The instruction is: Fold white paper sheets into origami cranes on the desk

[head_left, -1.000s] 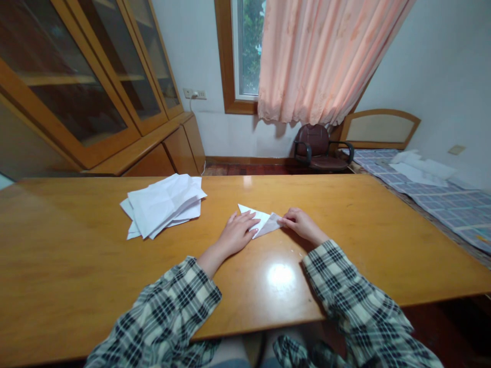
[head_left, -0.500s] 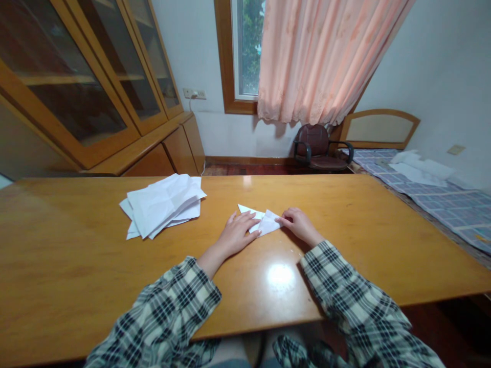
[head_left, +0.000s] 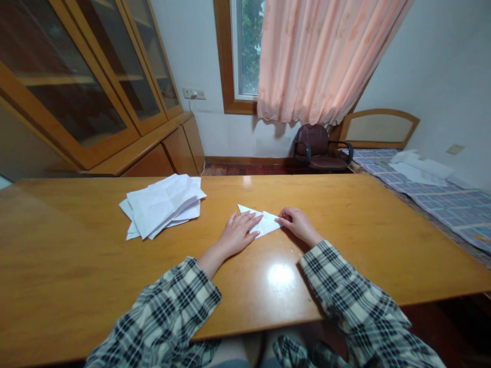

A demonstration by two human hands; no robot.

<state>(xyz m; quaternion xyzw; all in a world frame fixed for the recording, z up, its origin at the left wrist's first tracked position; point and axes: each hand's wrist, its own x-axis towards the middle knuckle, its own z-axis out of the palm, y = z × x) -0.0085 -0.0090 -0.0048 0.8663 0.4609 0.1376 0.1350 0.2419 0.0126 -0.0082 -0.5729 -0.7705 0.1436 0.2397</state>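
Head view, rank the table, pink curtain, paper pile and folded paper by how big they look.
1. Table
2. Pink curtain
3. Paper pile
4. Folded paper, partly covered by the left hand

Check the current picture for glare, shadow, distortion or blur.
Head view: white glare on the table; head view: soft shadow beside the right sleeve; head view: the cabinet leans, apparently from wide-angle distortion; head view: the left hand, right hand and folded paper show no obvious blur.

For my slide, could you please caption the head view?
Left hand and right hand touch folded paper on a table.
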